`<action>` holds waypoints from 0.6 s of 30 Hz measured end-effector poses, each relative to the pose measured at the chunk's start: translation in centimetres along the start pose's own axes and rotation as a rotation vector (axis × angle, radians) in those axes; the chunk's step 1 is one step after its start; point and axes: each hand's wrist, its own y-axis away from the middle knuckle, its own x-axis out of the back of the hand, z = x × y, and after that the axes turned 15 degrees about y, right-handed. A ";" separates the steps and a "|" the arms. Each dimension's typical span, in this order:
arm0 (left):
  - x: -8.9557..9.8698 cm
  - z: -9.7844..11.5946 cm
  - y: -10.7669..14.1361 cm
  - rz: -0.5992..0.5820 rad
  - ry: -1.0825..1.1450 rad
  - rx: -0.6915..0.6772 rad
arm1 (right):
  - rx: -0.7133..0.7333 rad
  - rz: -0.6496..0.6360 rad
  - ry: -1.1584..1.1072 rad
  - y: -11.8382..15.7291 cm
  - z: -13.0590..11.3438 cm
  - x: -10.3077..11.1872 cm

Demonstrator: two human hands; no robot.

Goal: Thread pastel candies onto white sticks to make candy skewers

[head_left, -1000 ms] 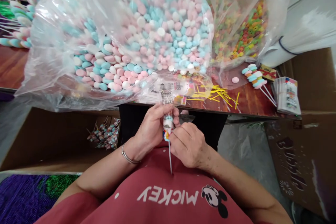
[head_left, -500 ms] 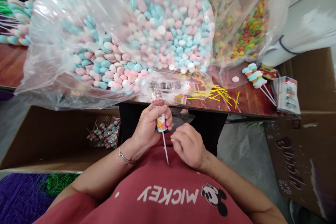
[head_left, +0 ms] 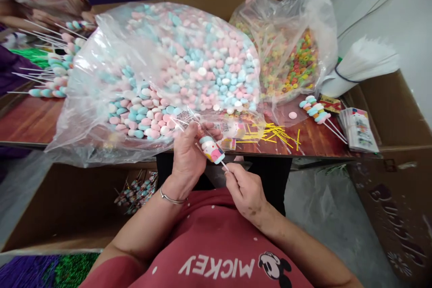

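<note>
A candy skewer (head_left: 212, 148) in a printed clear wrapper slants in front of my lap, its white stick pointing down and right. My left hand (head_left: 189, 155) is closed around the wrapped candy, with the thumb on the near side and fingers behind it. Lower down, my right hand (head_left: 246, 191) pinches the stick between thumb and forefinger. The wrapper's upper end is partly hidden by the left thumb. Just beyond, a large clear bag of pink, blue and white candies (head_left: 148, 117) lies on the table, with yellow twist ties (head_left: 275, 132) to the right.
Bare candy skewers (head_left: 317, 110) lie beside a stack of printed wrappers (head_left: 359, 130). A bag of coloured ring candies (head_left: 302, 67) stands behind. Below left, a cardboard box (head_left: 81, 202) holds wrapped skewers. Another person's hand (head_left: 45, 20) is at the far left, near more skewers.
My right hand has come up to the stick and now pinches it. The skewer has tilted, its stick swinging rightward, and my left fingers have loosened somewhat. The view has tipped upward.
</note>
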 end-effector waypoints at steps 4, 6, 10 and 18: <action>-0.5 0.6 -0.9 0.043 -0.010 -0.018 | 0.220 0.218 0.377 -0.4 0.2 -0.3; -0.7 0.5 -0.8 0.021 -0.013 0.026 | 0.290 0.307 0.504 -0.6 0.1 -0.7; -0.8 -0.3 -0.2 -0.028 -0.002 0.075 | 0.298 0.299 0.604 -0.8 0.2 -1.3; -0.6 -2.4 0.2 -0.093 0.051 0.088 | 0.094 0.040 0.176 -1.6 0.5 -1.1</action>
